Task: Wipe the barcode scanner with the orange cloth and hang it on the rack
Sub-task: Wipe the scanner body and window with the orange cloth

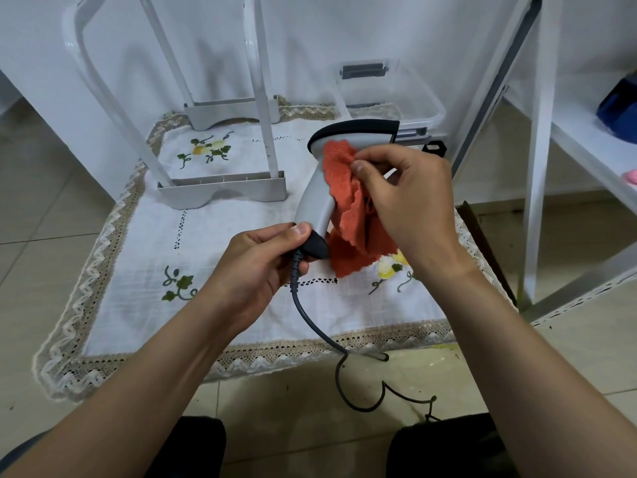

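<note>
A grey barcode scanner with a dark head and dark base is held upright above the low table. My left hand grips its base where the dark cable comes out. My right hand pinches the orange cloth against the scanner's neck and handle, and the cloth hangs down past the handle. The white tubular rack stands on the table behind and to the left of the scanner.
A white embroidered tablecloth with lace trim covers the table. A clear plastic box sits at the back right. White shelving stands to the right. The cable trails onto the tiled floor between my knees.
</note>
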The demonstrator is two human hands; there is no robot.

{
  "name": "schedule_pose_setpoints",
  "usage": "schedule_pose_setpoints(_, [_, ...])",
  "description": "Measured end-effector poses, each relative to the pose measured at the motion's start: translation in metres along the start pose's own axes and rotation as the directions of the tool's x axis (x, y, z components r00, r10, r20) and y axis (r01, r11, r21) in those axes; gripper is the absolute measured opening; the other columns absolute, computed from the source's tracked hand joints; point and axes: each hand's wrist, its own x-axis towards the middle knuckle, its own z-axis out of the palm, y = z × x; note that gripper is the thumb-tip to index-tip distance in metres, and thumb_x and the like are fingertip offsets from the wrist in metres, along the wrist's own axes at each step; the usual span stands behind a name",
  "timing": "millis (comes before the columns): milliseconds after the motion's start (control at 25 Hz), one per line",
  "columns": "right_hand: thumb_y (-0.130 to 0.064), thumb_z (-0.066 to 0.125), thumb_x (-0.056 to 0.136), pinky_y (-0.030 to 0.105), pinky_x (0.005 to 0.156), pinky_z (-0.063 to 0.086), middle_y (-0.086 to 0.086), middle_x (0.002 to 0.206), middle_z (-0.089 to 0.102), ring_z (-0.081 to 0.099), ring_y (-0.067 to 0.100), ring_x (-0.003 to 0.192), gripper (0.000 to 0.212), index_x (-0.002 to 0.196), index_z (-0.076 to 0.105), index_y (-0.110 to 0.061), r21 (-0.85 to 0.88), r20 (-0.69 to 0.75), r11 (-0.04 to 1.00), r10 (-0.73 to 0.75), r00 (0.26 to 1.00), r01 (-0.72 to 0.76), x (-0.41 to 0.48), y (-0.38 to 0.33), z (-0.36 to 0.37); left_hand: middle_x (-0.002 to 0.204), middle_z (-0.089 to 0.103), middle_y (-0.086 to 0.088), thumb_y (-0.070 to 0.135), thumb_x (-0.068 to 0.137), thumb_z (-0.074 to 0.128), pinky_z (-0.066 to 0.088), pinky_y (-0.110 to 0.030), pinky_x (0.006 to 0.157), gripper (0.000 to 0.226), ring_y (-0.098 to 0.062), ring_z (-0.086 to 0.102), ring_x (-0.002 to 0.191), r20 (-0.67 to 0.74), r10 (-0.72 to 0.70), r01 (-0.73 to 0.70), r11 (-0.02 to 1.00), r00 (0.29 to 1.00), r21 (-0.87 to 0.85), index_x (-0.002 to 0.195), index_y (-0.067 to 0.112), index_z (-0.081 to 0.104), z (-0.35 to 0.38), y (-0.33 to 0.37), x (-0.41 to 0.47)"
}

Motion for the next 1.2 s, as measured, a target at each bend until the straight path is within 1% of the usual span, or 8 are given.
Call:
schedule_pose_setpoints(240, [-0.022, 0.077, 0.089, 0.022, 0.066, 0.048, -0.014, 0.08, 0.075, 0.058, -0.003, 0.058, 0.006, 0.093, 0.081, -0.023, 0.015, 0.083, 0.997, -0.076, 0.994, 0.075, -0.0085, -0.0014, 0.0084, 0.085, 0.077, -0.012, 0.024, 0.08, 0.069, 0.05, -0.018, 0.057, 0.022, -0.016, 0.066, 0.072, 0.008, -0.003, 0.003, 1.0, 1.0, -0.026, 0.08, 0.006, 0.081, -0.0024, 0.0027, 0.0007])
schedule_pose_setpoints(440, [-0.02, 0.08, 0.087, 0.007, 0.066, 0.041, -0.017, 0.077, 0.074, 0.06, -0.01, 0.058, 0.006, 0.092, 0.083, -0.023, 0.015, 0.148, 0.997, -0.08, 0.986, 0.078, -0.0098, -0.0035, 0.0073, 0.083, 0.077, -0.013, 0.024, 0.079, 0.07, 0.051, -0.018, 0.056, 0.023, -0.014, 0.066, 0.067, -0.012, -0.007, 0.007, 1.0, 1.0, -0.009, 0.081, 0.003, 0.08, -0.0024, 0.0033, 0.0003])
schedule_pose_setpoints(560, [-0.021, 0.081, 0.086, 0.011, 0.068, 0.045, -0.018, 0.076, 0.073, 0.06, -0.011, 0.06, 0.007, 0.093, 0.084, -0.022, 0.02, 0.06, 0.998, -0.064, 0.996, 0.063, -0.0081, -0.0023, 0.0053, 0.083, 0.077, -0.013, 0.024, 0.078, 0.071, 0.051, -0.018, 0.056, 0.022, -0.015, 0.065, 0.068, -0.006, -0.004, 0.004, 1.0, 1.0, 0.001, 0.08, 0.005, 0.081, -0.0023, 0.003, 0.0008])
schedule_pose_setpoints(680, [-0.017, 0.082, 0.086, 0.005, 0.067, 0.043, -0.025, 0.072, 0.068, 0.062, -0.014, 0.061, 0.006, 0.091, 0.084, -0.02, 0.037, 0.206, 0.996, -0.088, 0.975, 0.082, -0.01, -0.0063, 0.0056, 0.084, 0.077, -0.014, 0.024, 0.078, 0.071, 0.051, -0.019, 0.055, 0.024, -0.019, 0.066, 0.072, -0.027, 0.001, -0.001, 1.0, 1.0, -0.021, 0.085, 0.002, 0.079, -0.0035, 0.0034, 0.0013])
schedule_pose_setpoints(800, [-0.019, 0.081, 0.088, 0.007, 0.064, 0.042, -0.022, 0.07, 0.068, 0.062, -0.01, 0.058, 0.007, 0.092, 0.083, -0.022, 0.043, 0.161, 0.998, -0.041, 0.986, 0.035, -0.0083, -0.0058, 0.0035, 0.084, 0.076, -0.014, 0.023, 0.078, 0.071, 0.051, -0.018, 0.055, 0.027, -0.016, 0.067, 0.068, -0.036, -0.005, 0.005, 1.0, 0.999, -0.022, 0.089, -0.001, 0.077, -0.0032, 0.0029, 0.0016])
schedule_pose_setpoints(960, [-0.018, 0.081, 0.088, 0.005, 0.06, 0.04, -0.022, 0.071, 0.068, 0.063, -0.01, 0.055, 0.006, 0.093, 0.083, -0.021, 0.05, 0.276, 0.998, -0.049, 0.96, 0.037, -0.0081, -0.0072, 0.0006, 0.083, 0.076, -0.013, 0.024, 0.078, 0.071, 0.051, -0.019, 0.055, 0.025, -0.015, 0.067, 0.068, -0.032, -0.004, 0.003, 1.0, 0.999, -0.018, 0.087, 0.002, 0.078, -0.0022, 0.0027, 0.0021])
schedule_pose_setpoints(1080, [-0.02, 0.081, 0.088, 0.014, 0.065, 0.05, -0.017, 0.073, 0.072, 0.063, -0.007, 0.058, 0.006, 0.093, 0.083, -0.023, 0.035, 0.178, 0.999, -0.045, 0.983, 0.039, -0.0073, -0.0074, 0.0011, 0.082, 0.076, -0.012, 0.024, 0.076, 0.072, 0.051, -0.019, 0.055, 0.024, -0.015, 0.068, 0.068, -0.041, -0.012, 0.011, 1.0, 0.999, -0.029, 0.084, 0.002, 0.078, -0.0019, 0.0022, 0.002])
schedule_pose_setpoints(1200, [-0.018, 0.081, 0.088, 0.009, 0.065, 0.046, -0.016, 0.075, 0.072, 0.062, -0.01, 0.061, 0.006, 0.093, 0.084, -0.021, 0.042, 0.275, 0.997, -0.072, 0.959, 0.062, -0.0092, -0.0092, 0.0017, 0.082, 0.076, -0.011, 0.024, 0.077, 0.071, 0.051, -0.019, 0.055, 0.022, -0.017, 0.067, 0.069, -0.03, -0.005, 0.004, 1.0, 1.0, -0.029, 0.081, 0.005, 0.08, -0.0033, 0.0019, 0.0023])
